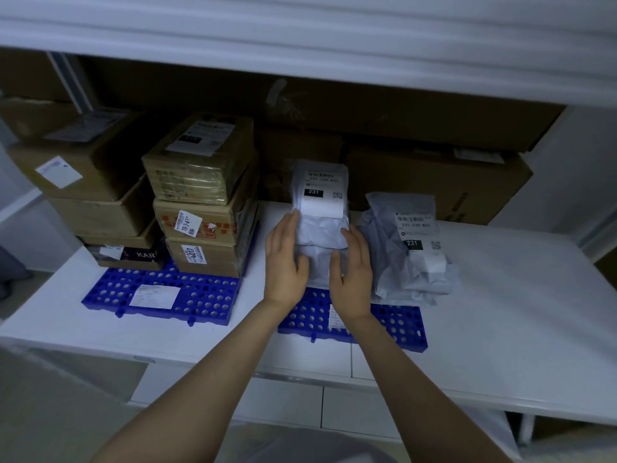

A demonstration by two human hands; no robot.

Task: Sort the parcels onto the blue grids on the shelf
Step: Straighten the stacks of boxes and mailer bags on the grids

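Two bare hands at the middle of a white shelf [500, 295], seen from above, forearms reaching in from below. Between them, a white plastic parcel [320, 228], upright, its printed label with a black "231" tag facing the viewer. Left hand [285, 259] flat against the parcel's left side, fingers [288, 225] nearly straight and close together, thumb across the lower front. Right hand [352, 275] against the parcel's right side, fingers [350, 237] gently bent and pressed to the plastic, thumb on the front. Foot of the parcel at the rear edge of the right blue grid [397, 324] or just behind it; cannot tell which, hidden by the hands. Just beside it to the right, a second grey parcel [410, 248], crumpled and leaning back, also tagged "231", its lower edge over the back of the same grid. A paper slip [335, 315] on this grid, partly under the right wrist. To the left, well apart, the left blue grid [207, 295], with a paper label [155, 295] flat on its front and a stack of three cardboard boxes [200, 202] on its rear half. Further left, another stack of boxes [96, 195]. Along the back of the shelf, large brown cartons [434, 182], dim.
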